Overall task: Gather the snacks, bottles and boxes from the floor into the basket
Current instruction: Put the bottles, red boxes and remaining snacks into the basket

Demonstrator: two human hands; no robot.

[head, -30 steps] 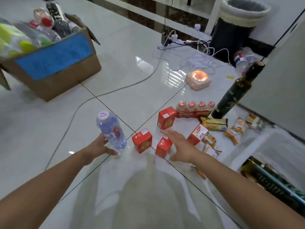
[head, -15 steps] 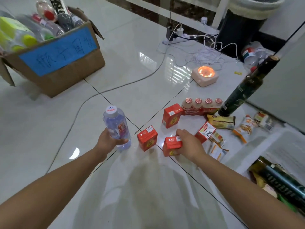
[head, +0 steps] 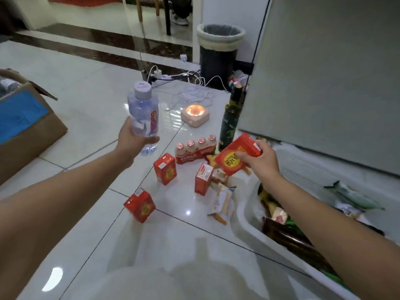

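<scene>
My left hand (head: 134, 139) grips a clear water bottle (head: 143, 113) with a white cap, held upright above the floor. My right hand (head: 260, 161) holds a red carton (head: 232, 158) in the air beside the white basket (head: 244, 215), which lies at the right with dark bottles and packets in it. Three red cartons stay on the tiles: one (head: 165, 168) upright, one (head: 203, 178) beside it, one (head: 140, 206) nearest me. A shrink-wrapped row of small drink bottles (head: 194, 150), a dark green glass bottle (head: 231, 118) and snack packets (head: 221, 202) are there too.
A cardboard box (head: 28, 131) with a blue label stands at the left. A glowing round lamp (head: 194, 114), a power strip with tangled white cables (head: 190, 89) and a lined bin (head: 218, 50) lie farther back. A grey panel (head: 324, 83) rises at the right.
Both hands have risen from the floor: the left lifted the water bottle, the right picked up a red carton and carried it right, toward the basket. The view tilted up.
</scene>
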